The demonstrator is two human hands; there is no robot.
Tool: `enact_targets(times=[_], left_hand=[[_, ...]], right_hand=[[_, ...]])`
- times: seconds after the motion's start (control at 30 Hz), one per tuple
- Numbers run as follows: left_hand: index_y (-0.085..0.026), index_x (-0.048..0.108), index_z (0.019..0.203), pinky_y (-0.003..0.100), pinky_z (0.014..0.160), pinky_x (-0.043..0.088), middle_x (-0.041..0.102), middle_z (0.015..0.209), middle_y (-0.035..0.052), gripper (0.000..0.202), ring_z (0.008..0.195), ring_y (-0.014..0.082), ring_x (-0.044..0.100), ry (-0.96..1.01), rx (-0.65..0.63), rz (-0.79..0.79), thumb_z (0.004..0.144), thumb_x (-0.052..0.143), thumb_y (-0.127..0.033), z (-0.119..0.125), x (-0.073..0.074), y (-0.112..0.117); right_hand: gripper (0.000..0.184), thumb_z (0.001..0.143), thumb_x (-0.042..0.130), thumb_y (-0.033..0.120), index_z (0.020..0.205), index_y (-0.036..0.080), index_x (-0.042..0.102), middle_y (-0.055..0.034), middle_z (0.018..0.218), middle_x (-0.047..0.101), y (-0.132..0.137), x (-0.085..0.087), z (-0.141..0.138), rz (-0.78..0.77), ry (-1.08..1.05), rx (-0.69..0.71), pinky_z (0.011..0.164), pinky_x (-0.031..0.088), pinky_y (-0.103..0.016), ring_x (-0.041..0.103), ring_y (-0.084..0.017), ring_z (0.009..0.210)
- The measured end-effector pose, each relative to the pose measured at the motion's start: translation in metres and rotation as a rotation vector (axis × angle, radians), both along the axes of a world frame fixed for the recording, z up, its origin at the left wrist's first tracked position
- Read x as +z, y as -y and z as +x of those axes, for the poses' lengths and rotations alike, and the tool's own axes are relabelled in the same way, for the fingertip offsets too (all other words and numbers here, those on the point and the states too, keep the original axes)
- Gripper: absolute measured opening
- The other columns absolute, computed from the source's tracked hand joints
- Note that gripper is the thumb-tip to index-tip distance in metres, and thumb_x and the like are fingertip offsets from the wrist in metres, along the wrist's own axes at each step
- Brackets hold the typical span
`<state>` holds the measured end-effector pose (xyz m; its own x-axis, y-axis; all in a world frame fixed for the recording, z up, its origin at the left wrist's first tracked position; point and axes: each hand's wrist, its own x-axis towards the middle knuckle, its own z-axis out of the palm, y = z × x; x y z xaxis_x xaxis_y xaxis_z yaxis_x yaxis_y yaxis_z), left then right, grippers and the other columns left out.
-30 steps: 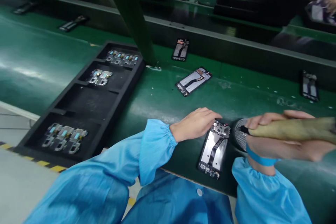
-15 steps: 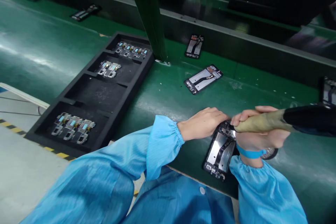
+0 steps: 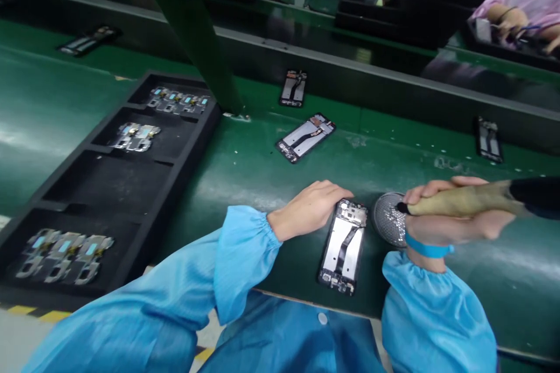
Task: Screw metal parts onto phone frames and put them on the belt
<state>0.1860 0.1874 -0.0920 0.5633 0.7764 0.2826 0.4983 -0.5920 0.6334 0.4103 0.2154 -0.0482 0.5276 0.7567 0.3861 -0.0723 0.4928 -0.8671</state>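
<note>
A partly assembled phone (image 3: 343,245) lies on the green bench with its inside facing up: a silvery plate, a black flex cable and small parts at both ends. My left hand (image 3: 308,207) is closed at its upper left corner, fingertips holding that edge. In my right hand (image 3: 450,210) is what looks like an electric screwdriver (image 3: 459,200), with a tan wrapped grip and a black body. Its dark tip is over a round dish (image 3: 387,218) of small shiny metal pieces, probably screws, just right of the phone. My right fingers wrap the grip.
A black compartment tray (image 3: 175,186) with several metal phone parts stands at left. Other open phones (image 3: 306,137) lie along the back of the bench. A green post (image 3: 192,35) rises behind the tray. Across the divider, a person in pink (image 3: 514,17) handles something.
The screwdriver tip has left the top of the phone and moved right over the dish. My left hand stays at the phone. The view has shifted right.
</note>
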Motion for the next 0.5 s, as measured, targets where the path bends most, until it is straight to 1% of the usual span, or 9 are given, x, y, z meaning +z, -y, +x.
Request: enact_targets(times=[0.07, 0.13, 0.33, 0.5], left_hand=[[-0.017, 0.061, 0.137, 0.041, 0.102, 0.054, 0.072, 0.127, 0.0093, 0.04, 0.116, 0.0234, 0.065, -0.008, 0.004, 0.009, 0.105, 0.042, -0.003, 0.0, -0.001, 0.0], [-0.016, 0.06, 0.137, 0.042, 0.102, 0.055, 0.072, 0.127, 0.0092, 0.039, 0.115, 0.0233, 0.065, -0.016, 0.003, 0.016, 0.105, 0.041, -0.003, 0.0, -0.001, 0.001], [-0.019, 0.06, 0.137, 0.04, 0.101, 0.056, 0.072, 0.124, 0.0076, 0.038, 0.113, 0.0219, 0.066, -0.039, 0.01, 0.016, 0.107, 0.039, -0.006, -0.002, 0.001, 0.001], [-0.018, 0.06, 0.136, 0.041, 0.1, 0.056, 0.072, 0.124, 0.0077, 0.038, 0.112, 0.0223, 0.066, -0.035, 0.005, 0.014, 0.107, 0.04, -0.005, -0.002, 0.001, 0.001]], right_hand=[[0.059, 0.089, 0.041, 0.078, 0.089, 0.024, 0.062, -0.0014, 0.054, 0.047, -0.006, -0.001, 0.015, -0.04, -0.039, -0.052, 0.035, 0.039, -0.034, 0.044, -0.02, 0.039], [0.059, 0.088, 0.043, 0.08, 0.086, 0.023, 0.06, -0.0012, 0.052, 0.047, -0.012, -0.003, 0.021, -0.076, -0.072, -0.06, 0.033, 0.037, -0.033, 0.043, -0.02, 0.037], [0.057, 0.084, 0.048, 0.079, 0.084, 0.023, 0.057, 0.0013, 0.051, 0.05, -0.016, -0.001, 0.007, -0.1, -0.053, -0.069, 0.032, 0.035, -0.031, 0.044, -0.019, 0.035], [0.057, 0.082, 0.051, 0.079, 0.084, 0.023, 0.058, 0.0006, 0.051, 0.05, -0.014, -0.002, 0.007, -0.098, -0.048, -0.073, 0.032, 0.035, -0.032, 0.044, -0.019, 0.034]])
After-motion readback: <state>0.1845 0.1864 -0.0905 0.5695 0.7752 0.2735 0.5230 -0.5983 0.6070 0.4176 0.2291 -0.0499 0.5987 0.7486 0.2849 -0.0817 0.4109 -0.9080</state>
